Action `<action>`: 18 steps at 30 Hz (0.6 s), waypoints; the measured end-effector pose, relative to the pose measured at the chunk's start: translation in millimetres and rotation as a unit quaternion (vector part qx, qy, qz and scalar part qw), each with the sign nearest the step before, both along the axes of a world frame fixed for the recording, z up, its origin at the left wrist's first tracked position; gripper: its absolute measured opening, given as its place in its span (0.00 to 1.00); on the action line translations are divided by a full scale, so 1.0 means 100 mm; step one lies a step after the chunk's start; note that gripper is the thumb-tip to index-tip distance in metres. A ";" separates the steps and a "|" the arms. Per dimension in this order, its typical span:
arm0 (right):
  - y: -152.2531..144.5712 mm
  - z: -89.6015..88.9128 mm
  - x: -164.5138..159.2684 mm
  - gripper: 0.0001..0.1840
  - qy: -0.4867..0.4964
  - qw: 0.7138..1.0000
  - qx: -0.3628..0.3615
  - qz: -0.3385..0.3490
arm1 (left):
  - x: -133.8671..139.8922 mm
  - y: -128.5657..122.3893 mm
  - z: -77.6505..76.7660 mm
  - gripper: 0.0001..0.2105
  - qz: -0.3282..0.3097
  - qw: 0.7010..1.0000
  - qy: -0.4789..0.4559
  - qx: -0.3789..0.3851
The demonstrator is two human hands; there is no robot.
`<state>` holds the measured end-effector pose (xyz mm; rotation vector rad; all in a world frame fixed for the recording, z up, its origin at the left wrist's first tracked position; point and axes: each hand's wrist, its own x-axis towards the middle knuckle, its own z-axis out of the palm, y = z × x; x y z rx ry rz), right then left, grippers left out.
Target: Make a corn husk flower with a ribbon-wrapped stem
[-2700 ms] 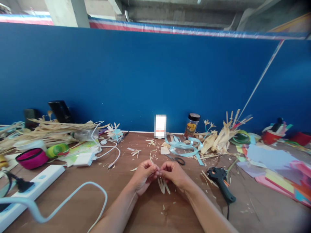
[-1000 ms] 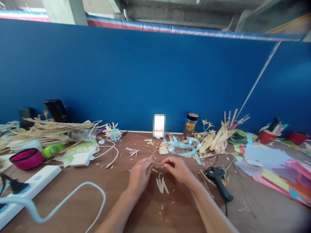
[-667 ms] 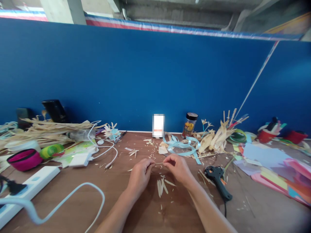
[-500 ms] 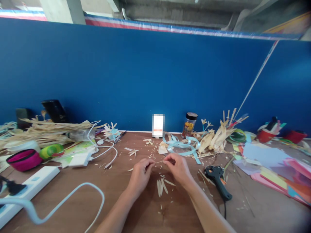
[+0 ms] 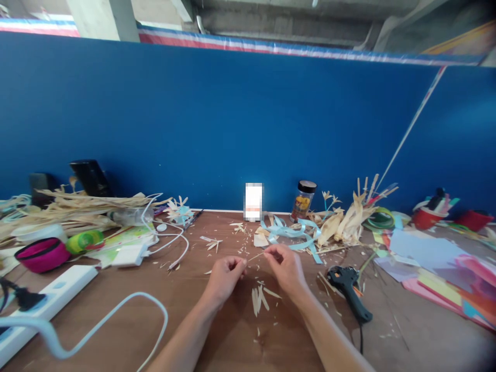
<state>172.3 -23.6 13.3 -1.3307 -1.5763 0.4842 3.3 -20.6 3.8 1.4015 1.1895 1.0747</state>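
Between my two hands stretches a thin, straw-coloured strip (image 5: 255,257), which looks like a sliver of dried husk. My left hand (image 5: 227,276) pinches its left end between thumb and finger. The other end is in the fingertips of my right hand (image 5: 284,266), a little higher. Below them on the brown table (image 5: 217,336) lie several pale, pointed husk pieces (image 5: 259,300). More cut husk pieces (image 5: 212,243) and small scraps are scattered behind my left hand. A curled light-blue ribbon (image 5: 292,232) rests beyond my right hand.
A black glue gun (image 5: 350,292) with its cord lies at right, near coloured paper sheets (image 5: 430,248). Dried husks (image 5: 343,227) and a black-lidded jar (image 5: 304,199) stand behind. At left are a white power strip (image 5: 58,289), a charger (image 5: 129,255) and a pink pouch (image 5: 42,254).
My hands have moved slightly apart in height, so the strip now slants up toward my right hand. The whole view has shifted a little; the table items stay in place.
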 end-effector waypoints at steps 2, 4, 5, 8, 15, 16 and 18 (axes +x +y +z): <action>-0.01 -0.01 -0.03 0.07 0.014 1.000 -0.013 -0.012 | 0.05 -0.03 -0.01 0.13 -0.016 0.998 -0.050 -0.019; -0.02 -0.03 -0.07 0.08 0.038 0.999 -0.037 -0.010 | 0.11 -0.07 -0.01 0.11 -0.034 0.996 -0.082 -0.018; -0.02 -0.05 -0.09 0.08 0.054 0.997 -0.053 0.001 | 0.13 -0.09 -0.01 0.11 -0.046 0.995 -0.084 -0.004; -0.03 -0.08 -0.15 0.08 0.117 0.984 -0.117 0.060 | 0.18 -0.14 0.01 0.10 -0.053 0.994 -0.037 0.085; -0.04 -0.11 -0.22 0.10 0.217 0.947 -0.180 0.154 | 0.14 -0.16 0.08 0.11 0.019 0.974 0.077 0.213; -0.04 -0.12 -0.22 0.10 0.233 0.940 -0.189 0.160 | 0.13 -0.16 0.08 0.10 0.023 0.971 0.087 0.222; -0.04 -0.13 -0.22 0.12 0.264 0.927 -0.206 0.172 | 0.12 -0.16 0.07 0.10 0.025 0.963 0.116 0.244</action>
